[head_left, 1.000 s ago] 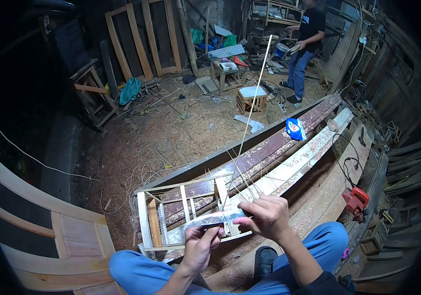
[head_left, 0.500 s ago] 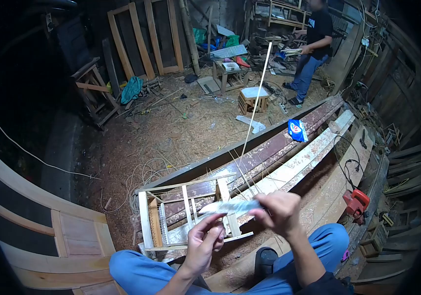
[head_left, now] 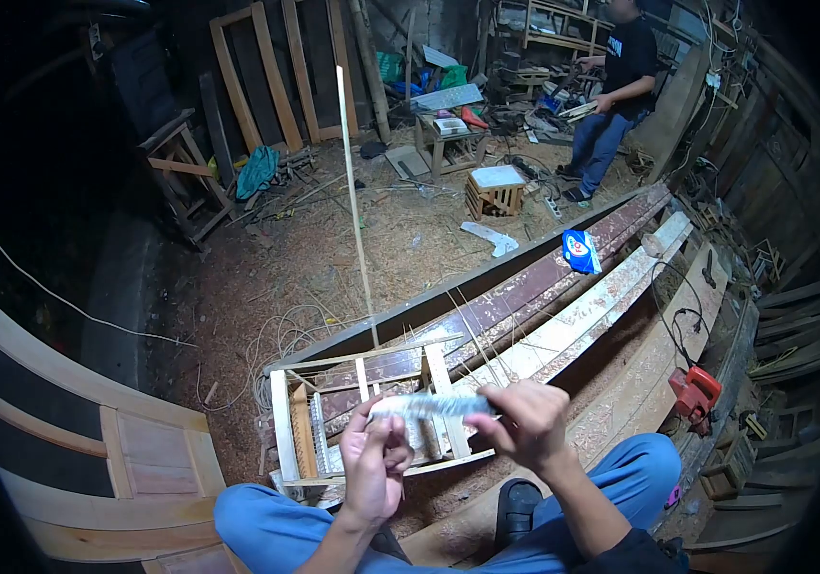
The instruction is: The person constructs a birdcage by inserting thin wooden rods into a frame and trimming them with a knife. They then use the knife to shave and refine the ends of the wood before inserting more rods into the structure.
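My right hand (head_left: pixel 530 421) is closed round the dark end of a flat, shiny, blade-like tool (head_left: pixel 429 407), blurred by motion. My left hand (head_left: pixel 376 459) is closed, its fingers pinched at the tool's other end. From there a long thin wooden strip (head_left: pixel 356 210) stretches away and up, its near end hidden behind the tool and fingers. Beneath both hands lies a small slatted wooden frame (head_left: pixel 281 421), resting across long boards.
A blue-and-white packet (head_left: pixel 579 252) lies on the painted boards (head_left: pixel 611 230). To the right sits a red power tool (head_left: pixel 695 392) with a black cord. A person (head_left: pixel 620 86) stands at the back holding wood pieces. Wooden panels (head_left: pixel 152 450) lie at the left.
The wooden strip has swung left, from leaning right to leaning slightly left. Both hands and the tool have shifted a little left. The person at the back has moved their arms.
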Demonstrator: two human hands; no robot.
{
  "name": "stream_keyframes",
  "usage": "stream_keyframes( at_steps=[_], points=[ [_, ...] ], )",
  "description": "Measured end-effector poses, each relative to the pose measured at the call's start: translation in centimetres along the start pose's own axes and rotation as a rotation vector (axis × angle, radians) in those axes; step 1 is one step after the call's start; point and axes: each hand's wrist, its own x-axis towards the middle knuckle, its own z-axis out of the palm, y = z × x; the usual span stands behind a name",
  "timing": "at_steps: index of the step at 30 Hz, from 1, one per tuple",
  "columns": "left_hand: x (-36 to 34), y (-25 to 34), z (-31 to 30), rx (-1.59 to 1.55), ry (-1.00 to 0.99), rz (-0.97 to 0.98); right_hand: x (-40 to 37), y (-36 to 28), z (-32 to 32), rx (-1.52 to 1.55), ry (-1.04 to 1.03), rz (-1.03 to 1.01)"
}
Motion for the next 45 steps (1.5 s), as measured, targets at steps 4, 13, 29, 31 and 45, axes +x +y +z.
stream_keyframes(
  at_steps=[4, 13, 29, 31, 45],
  points=[
    [0.3, 0.6, 0.0, -0.049, -0.062, 0.052, 0.0, 0.9, 0.3, -0.065, 0.035, 0.077],
    [0.1, -0.1, -0.5, -0.046, -0.074, 0.032, -0.1, -0.4, 0.7, -0.038, -0.065, 0.028],
    [-1.2, -1.4, -0.4, 0.227, -0.245, -0.181, -0.5, -0.7, 0.4, 0.009, -0.129, -0.043],
    [-1.3, -1.4, -0.4, 0.269, -0.235, -0.203, -0.4, -0.5, 0.1, -0.019, -0.133, -0.072],
    [-1.2, -0.9, 0.4, 0.111, -0.280, -0.162, 0.7, 0.3, -1.2, -0.149, -0.085, -0.120]
  ],
)
